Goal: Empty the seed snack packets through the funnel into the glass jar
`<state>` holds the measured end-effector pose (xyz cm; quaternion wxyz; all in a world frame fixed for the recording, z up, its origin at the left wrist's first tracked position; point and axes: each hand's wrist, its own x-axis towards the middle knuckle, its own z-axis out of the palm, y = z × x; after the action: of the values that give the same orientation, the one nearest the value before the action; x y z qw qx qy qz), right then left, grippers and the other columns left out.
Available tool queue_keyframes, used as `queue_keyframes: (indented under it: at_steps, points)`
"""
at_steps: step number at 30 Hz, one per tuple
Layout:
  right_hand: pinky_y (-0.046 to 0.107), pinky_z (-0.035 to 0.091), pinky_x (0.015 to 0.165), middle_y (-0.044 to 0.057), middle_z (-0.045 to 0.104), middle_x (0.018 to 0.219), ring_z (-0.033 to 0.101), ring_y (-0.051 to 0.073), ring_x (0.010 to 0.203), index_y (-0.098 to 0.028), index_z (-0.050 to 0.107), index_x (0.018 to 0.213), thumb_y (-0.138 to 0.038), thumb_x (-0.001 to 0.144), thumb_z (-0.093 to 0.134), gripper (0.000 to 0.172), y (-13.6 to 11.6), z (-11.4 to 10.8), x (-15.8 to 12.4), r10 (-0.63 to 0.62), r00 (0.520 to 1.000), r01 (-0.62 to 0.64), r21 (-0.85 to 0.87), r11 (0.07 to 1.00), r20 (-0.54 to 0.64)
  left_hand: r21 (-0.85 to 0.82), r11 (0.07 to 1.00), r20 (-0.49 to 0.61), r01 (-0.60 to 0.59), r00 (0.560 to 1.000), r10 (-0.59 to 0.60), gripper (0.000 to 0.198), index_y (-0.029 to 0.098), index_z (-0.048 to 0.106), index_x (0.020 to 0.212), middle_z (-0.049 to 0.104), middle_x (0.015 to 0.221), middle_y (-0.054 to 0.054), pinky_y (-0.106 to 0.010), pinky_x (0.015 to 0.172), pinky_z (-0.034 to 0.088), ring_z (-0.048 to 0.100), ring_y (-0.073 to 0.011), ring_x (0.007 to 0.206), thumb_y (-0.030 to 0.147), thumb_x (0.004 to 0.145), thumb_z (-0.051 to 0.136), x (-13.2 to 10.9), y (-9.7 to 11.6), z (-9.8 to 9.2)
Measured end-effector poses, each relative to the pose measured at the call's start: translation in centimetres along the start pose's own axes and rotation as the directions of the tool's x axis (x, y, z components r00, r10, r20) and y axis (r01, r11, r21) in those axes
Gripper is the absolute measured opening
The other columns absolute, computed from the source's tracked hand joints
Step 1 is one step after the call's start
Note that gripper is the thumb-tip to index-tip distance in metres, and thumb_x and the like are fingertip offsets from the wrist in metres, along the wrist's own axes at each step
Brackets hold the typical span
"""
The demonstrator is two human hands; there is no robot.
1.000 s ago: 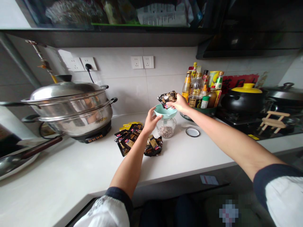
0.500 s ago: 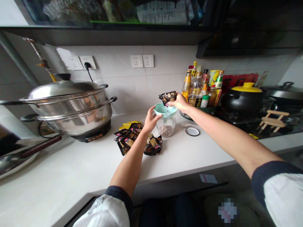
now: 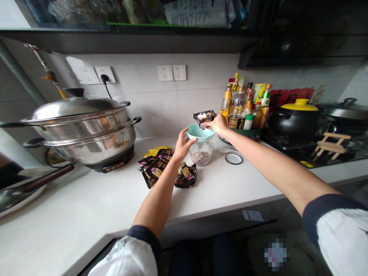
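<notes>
A glass jar [image 3: 201, 154] with dark seeds at its bottom stands on the white counter [image 3: 86, 207]. A mint-green funnel [image 3: 200, 134] sits in its mouth. My left hand [image 3: 183, 145] grips the funnel's left rim. My right hand [image 3: 219, 124] pinches a small black snack packet [image 3: 202, 116], tilted over the funnel. A pile of black and yellow packets [image 3: 162, 167] lies left of the jar. The jar's lid [image 3: 233, 158] rests to the right.
A big steel steamer pot [image 3: 82, 130] on an induction plate stands at the left. Sauce bottles [image 3: 244, 107] crowd a green tray behind the jar. A black pot with a yellow lid [image 3: 296, 117] sits on the stove at right. A pan handle [image 3: 43, 180] reaches in at far left.
My right hand has held the packet over the funnel the whole time, shifting only slightly. My left hand has stayed on the funnel's rim.
</notes>
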<state>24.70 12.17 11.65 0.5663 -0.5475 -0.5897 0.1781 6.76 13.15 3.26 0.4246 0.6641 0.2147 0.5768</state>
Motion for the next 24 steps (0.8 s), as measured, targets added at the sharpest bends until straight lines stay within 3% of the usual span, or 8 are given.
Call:
queue_keyframes:
  at_steps: [5, 9, 13, 19, 24]
  points:
    - [0.035, 0.057, 0.068, 0.009, 0.069, 0.065, 0.07, 0.024, 0.066, -0.011, 0.071, 0.077, -0.039, 0.071, 0.071, 0.028, -0.6, -0.4, -0.3, 0.011, 1.0, -0.012, -0.178, 0.984, -0.006, -0.008, 1.0, 0.005, -0.007, 1.0, 0.007, 0.069, 0.022, 0.044, 0.126, 0.041, 0.143, -0.014, -0.046, 0.106, 0.04, 0.046, -0.0292, 0.128, 0.044, 0.068, 0.075, 0.0, -0.1, 0.0]
    - [0.036, 0.058, 0.066, 0.009, 0.07, 0.074, 0.069, 0.021, 0.063, -0.013, 0.069, 0.083, -0.03, 0.078, 0.066, 0.018, -0.3, -0.2, -0.2, 0.062, 0.997, -0.06, -0.049, 0.997, 0.042, -0.009, 1.0, 0.0, -0.025, 1.0, 0.025, 0.068, 0.022, 0.045, 0.125, 0.04, 0.143, -0.014, -0.046, 0.107, 0.04, 0.043, -0.0293, 0.13, 0.043, 0.068, 0.075, 0.1, -0.4, 0.0]
    - [0.034, 0.059, 0.068, 0.008, 0.071, 0.084, 0.068, 0.018, 0.069, -0.012, 0.066, 0.09, -0.016, 0.072, 0.067, 0.018, 0.5, 0.4, 0.2, 0.076, 0.996, -0.082, 0.136, 0.987, 0.05, 0.021, 0.999, 0.004, -0.037, 0.999, 0.037, 0.068, 0.022, 0.044, 0.126, 0.04, 0.143, -0.014, -0.045, 0.106, 0.04, 0.043, -0.0285, 0.13, 0.045, 0.069, 0.073, 0.2, -0.7, -0.1]
    - [0.032, 0.055, 0.076, 0.006, 0.071, 0.079, 0.067, 0.022, 0.081, -0.011, 0.067, 0.08, -0.015, 0.051, 0.08, 0.032, 0.9, 0.4, 0.2, 0.022, 0.999, -0.023, -0.043, 0.999, -0.026, 0.075, 0.996, 0.002, -0.058, 0.998, 0.058, 0.068, 0.023, 0.043, 0.126, 0.041, 0.143, -0.013, -0.042, 0.107, 0.04, 0.039, -0.0275, 0.133, 0.05, 0.07, 0.071, 0.4, -1.1, -0.2]
    - [0.031, 0.056, 0.071, 0.007, 0.072, 0.082, 0.068, 0.022, 0.079, -0.011, 0.068, 0.079, -0.021, 0.048, 0.084, 0.036, 0.6, 0.4, -0.1, -0.012, 1.0, 0.011, -0.056, 0.998, -0.026, 0.079, 0.996, 0.001, -0.051, 0.999, 0.051, 0.069, 0.023, 0.043, 0.126, 0.041, 0.143, -0.014, -0.043, 0.107, 0.039, 0.04, -0.0282, 0.132, 0.05, 0.069, 0.072, 0.2, -0.7, -0.1]
